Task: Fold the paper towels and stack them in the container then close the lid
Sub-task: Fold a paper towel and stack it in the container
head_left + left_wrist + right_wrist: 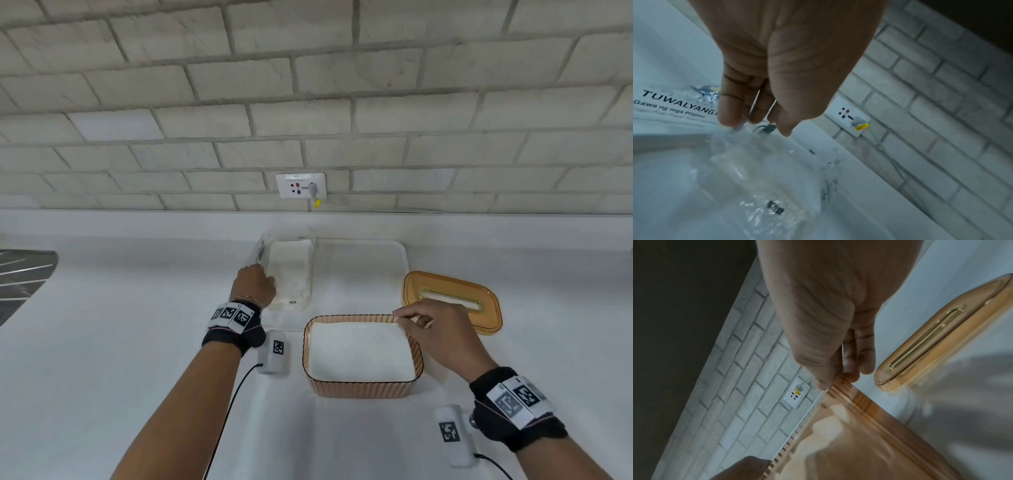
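A clear plastic package of white paper towels [291,270] lies at the left end of a white tray [363,267]. My left hand [255,284] reaches over the package's left edge. In the left wrist view its fingers [729,113] and thumb close on the crinkled plastic wrap [756,178]. An amber ribbed container [363,390] stands open in front of the tray; its inside looks white. My right hand [402,317] pinches the container's far right rim [869,405] between thumb and fingers [851,374]. The amber slotted lid [452,301] lies on the counter to the right, also visible in the right wrist view [941,337].
Everything sits on a white counter [102,325] against a pale brick wall. A wall socket [300,185] with a plug and cable is behind the tray. A dark ridged surface [24,274] sits at the far left edge.
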Tool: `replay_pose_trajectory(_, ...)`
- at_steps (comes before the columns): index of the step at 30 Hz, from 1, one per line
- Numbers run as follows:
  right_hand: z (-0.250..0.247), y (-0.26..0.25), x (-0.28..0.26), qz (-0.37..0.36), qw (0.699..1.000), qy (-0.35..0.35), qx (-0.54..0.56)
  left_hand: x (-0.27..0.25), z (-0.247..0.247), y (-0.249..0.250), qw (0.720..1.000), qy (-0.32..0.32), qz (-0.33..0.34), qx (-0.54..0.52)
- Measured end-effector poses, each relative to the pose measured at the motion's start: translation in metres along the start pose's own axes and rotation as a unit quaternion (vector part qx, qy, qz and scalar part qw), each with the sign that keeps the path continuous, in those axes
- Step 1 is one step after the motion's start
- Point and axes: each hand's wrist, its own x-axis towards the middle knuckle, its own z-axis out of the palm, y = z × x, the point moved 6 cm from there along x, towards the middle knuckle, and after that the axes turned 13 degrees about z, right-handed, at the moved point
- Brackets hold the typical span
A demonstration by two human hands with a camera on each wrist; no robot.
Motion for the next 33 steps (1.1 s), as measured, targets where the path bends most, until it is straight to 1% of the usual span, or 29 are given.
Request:
replay_pose_trajectory(4,0.001,0.005,0.003,0.009,0.999,-0.013,0.033,0.008,0.013,-0.013,0.998,-0.031,-0.038,-0.024)
replay_pose_trajectory(8,0.0,0.005,0.004,0.016,0.999,-0.021,0.04,0.012,0.022,-0.012,0.999,-0.029,-0.035,-0.022)
replay_pose_trajectory(15,-0.001,0.005,0.006,0.019,0.998,-0.031,0.05,0.011,0.021,-0.006,0.999,-0.016,-0.033,-0.032)
replay_pose_trajectory(21,0.0,0.005,0.006,0.022,0.998,-0.031,0.054,0.015,0.024,-0.011,0.99,-0.006,-0.081,-0.116)
replay_pose_trajectory(26,0.0,0.004,0.006,0.025,0.998,-0.038,0.045,0.014,0.035,-0.022,0.973,-0.026,-0.11,-0.203)
replay_pose_trajectory(28,-0.001,0.002,0.006,0.024,0.998,-0.038,0.032,0.01,0.029,-0.018,0.963,0.007,-0.109,-0.245)
replay_pose_trajectory(30,-0.003,0.001,0.006,0.027,0.999,-0.034,0.011,0.005,0.017,-0.011,0.953,0.064,-0.096,-0.281)
replay_pose_trajectory(33,-0.008,-0.009,0.004,0.023,0.999,-0.028,-0.002,-0.01,-0.009,0.001,0.921,0.143,-0.066,-0.356)
